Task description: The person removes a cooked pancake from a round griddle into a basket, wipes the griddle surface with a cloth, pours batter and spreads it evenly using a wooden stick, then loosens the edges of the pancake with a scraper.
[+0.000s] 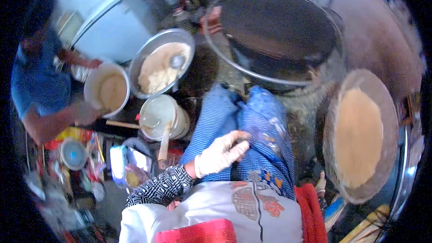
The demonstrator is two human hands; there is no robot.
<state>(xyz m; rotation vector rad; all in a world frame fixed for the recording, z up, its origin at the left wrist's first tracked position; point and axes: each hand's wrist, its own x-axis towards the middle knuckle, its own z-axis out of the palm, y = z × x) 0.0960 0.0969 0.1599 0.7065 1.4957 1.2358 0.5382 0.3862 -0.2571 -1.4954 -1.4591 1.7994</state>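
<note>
My left hand (222, 155), in a pale glove, hovers over or rests on my blue striped trousers (211, 121). Its fingers are loosely bent and apart, with nothing visible between them. Down beside a red cloth (310, 213) at my right side, my right hand (321, 184) shows only in part, small and gloved; its grip is hidden. Closest to it is a wide shallow basket (333, 171) holding a flat layer of tan, grainy or powdery material (360, 139).
Ahead stands a large round dark griddle (279, 22) with a metal rim. On the left are a metal basin (189, 45) of pale flour-like stuff with a ladle (177, 61), and a white bucket (181, 123) with a wooden handle (165, 141). Another person (42, 81) reaches around a pot (92, 87).
</note>
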